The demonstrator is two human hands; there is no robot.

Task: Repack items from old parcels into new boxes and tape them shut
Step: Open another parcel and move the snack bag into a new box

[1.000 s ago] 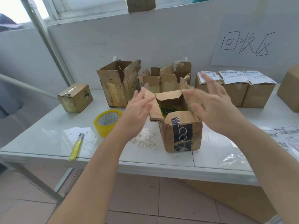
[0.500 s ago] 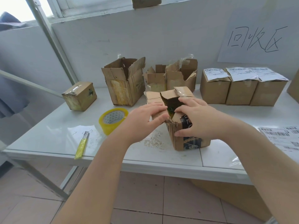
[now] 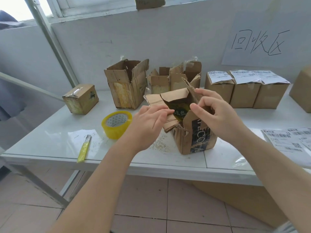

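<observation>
A torn old parcel box (image 3: 195, 140) with a black printed strip stands at the table's front, its flaps spread. Inside it shows a dark green and yellow packet (image 3: 179, 113). My left hand (image 3: 148, 121) presses the left flap down with straight fingers, fingertips at the opening. My right hand (image 3: 215, 113) is at the right flap, fingers curled over its torn edge and thumb pointing into the opening. A yellow tape roll (image 3: 117, 123) lies left of the box, and a yellow box cutter (image 3: 84, 147) lies near the front edge.
Two opened, torn boxes (image 3: 127, 84) (image 3: 175, 78) stand behind. A small sealed box (image 3: 80, 98) sits far left. Three labelled new boxes (image 3: 245, 91) line the back right, another box (image 3: 303, 91) beyond. Shipping labels (image 3: 289, 140) lie at the right. The white table (image 3: 50, 137) ends at my side.
Both hands came down from above the box onto its flaps, then spread them apart; the opening is now wider and the packet inside shows.
</observation>
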